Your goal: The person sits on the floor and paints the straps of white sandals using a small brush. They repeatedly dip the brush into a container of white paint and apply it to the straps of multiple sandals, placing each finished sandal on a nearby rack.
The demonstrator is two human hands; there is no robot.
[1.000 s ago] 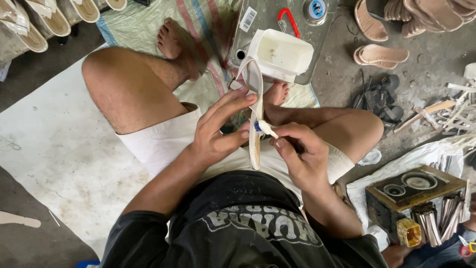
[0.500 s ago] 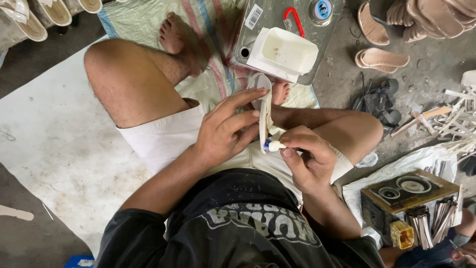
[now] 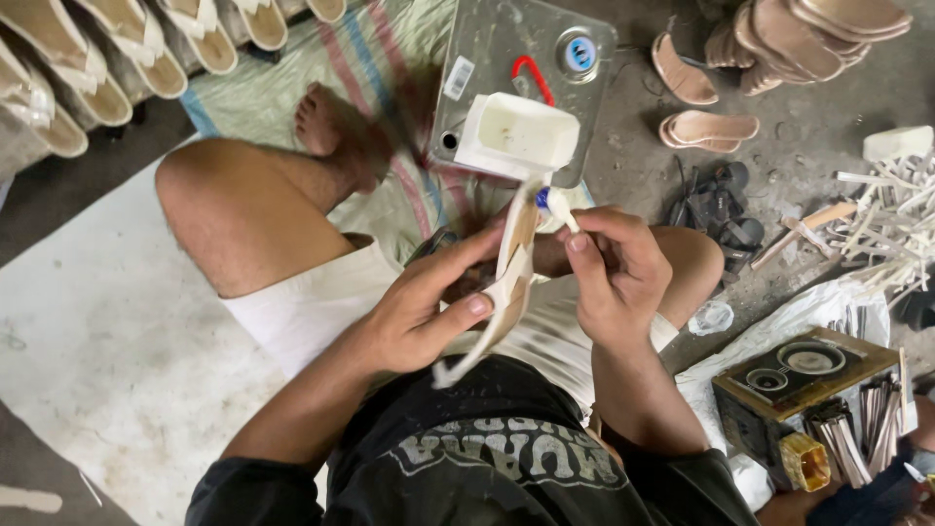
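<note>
My left hand (image 3: 429,307) grips a beige sandal sole (image 3: 508,278) with a white strap, holding it edge-on over my lap. My right hand (image 3: 616,273) holds a small white glue applicator with a blue tip (image 3: 553,203), its tip near the top end of the sole. Just beyond the sole stands a white open plastic container (image 3: 516,134) on a grey metal plate (image 3: 487,49). I sit cross-legged, my bare foot (image 3: 326,127) resting on a striped woven mat (image 3: 273,83).
Finished beige sandals (image 3: 117,49) line the back left. More soles (image 3: 789,39) pile at the back right, with black straps (image 3: 716,200) and white strips (image 3: 891,219) on the floor. A dark box with tools (image 3: 804,399) sits at the right. A white sheet (image 3: 88,360) covers the left floor.
My right hand moved the applicator from the sole's middle up to its far end. My left hand tilted the sole, its strap now hanging toward me.
</note>
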